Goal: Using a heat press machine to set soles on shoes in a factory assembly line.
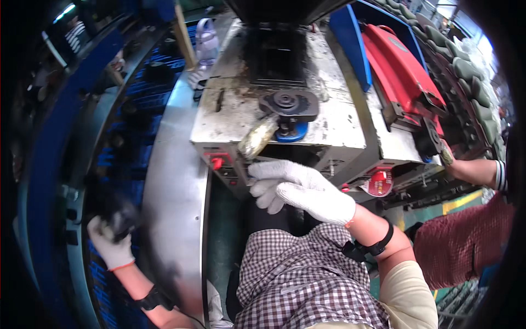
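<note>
My left hand [113, 244], in a white knitted glove, is out at the left over a blue slatted surface. Its fingers are closed round a dark, rounded object [121, 220], too smeared by motion to name. In front of my body is my right hand [301, 186], also gloved, its fingers stretched out and holding nothing I can see. Just beyond it stands a white worktop [230, 109]. A flat black part with a round centre [287, 104] rests there on a blue base [291, 133]. Next to it, a yellowish wrapped piece [257, 137] hangs over the front edge.
A metal ledge [172, 186] runs between my left arm and the worktop. Red switches [217, 163] stick out in front. To the right are a red cover [397, 66], a blue bin wall [350, 46] and another person's arm [474, 172]. A pale purple bottle [206, 44] stands behind.
</note>
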Tool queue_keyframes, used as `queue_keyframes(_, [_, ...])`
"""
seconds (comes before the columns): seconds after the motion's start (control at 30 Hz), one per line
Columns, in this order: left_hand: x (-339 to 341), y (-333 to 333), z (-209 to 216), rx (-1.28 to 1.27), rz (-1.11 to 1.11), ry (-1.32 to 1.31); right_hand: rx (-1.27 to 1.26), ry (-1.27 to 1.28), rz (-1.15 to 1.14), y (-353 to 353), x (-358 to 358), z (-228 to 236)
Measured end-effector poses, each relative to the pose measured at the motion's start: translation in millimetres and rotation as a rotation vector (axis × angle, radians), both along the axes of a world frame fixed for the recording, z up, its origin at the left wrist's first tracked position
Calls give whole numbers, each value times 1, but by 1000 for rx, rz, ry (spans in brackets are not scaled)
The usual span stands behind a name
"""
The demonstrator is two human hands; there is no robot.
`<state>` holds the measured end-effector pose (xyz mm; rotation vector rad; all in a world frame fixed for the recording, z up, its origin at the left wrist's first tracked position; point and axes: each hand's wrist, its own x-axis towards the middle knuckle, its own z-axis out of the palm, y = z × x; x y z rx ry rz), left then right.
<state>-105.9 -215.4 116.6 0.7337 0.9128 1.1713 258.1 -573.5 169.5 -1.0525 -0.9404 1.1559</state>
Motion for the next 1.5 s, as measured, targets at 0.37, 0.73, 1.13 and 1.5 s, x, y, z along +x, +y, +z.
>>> queue_keyframes(0.37, [223, -149, 94, 15, -1022, -791, 114, -502, -313, 27, -22, 83])
queue_keyframes(0.73, [317, -118, 176, 1126, -514, 66, -67, -401, -626, 90, 210, 84])
queue_keyframes(1.13, [422, -93, 262, 1751, -18, 368, -654, -1482, -512, 185, 253, 58])
queue_keyframes(1.5, [507, -67, 351, 2113, -289, 798, -388, -1333, -694, 113, 203, 75])
